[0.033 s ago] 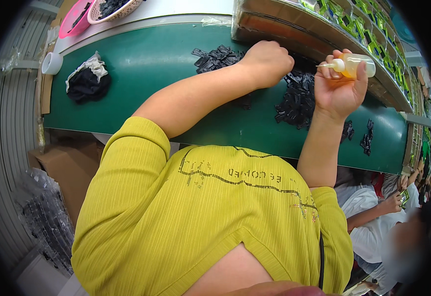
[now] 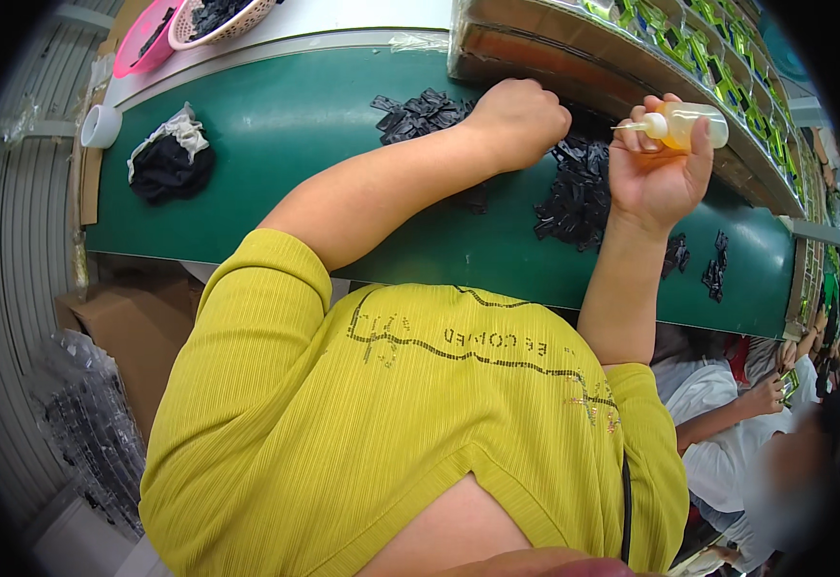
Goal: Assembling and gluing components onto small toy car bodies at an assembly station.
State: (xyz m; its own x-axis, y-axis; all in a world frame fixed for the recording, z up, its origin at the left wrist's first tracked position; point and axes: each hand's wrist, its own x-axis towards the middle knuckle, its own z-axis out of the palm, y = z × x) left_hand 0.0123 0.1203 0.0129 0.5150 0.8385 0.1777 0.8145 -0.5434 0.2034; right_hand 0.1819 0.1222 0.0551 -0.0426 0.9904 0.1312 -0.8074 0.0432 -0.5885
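The small yellow bottle (image 2: 687, 125) is gripped in the right hand (image 2: 659, 168), laid sideways, nozzle pointing left toward the left hand (image 2: 518, 120), fisted on black parts (image 2: 574, 188), contents hidden.

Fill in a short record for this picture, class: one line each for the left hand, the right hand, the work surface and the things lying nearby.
Left hand: left hand closed in a fist over the black parts; what it holds is hidden
Right hand: right hand grips a small yellowish dropper bottle, nozzle pointing left
Surface: green belt
Nearby: dark cloth bundle, white tape roll, pink basket
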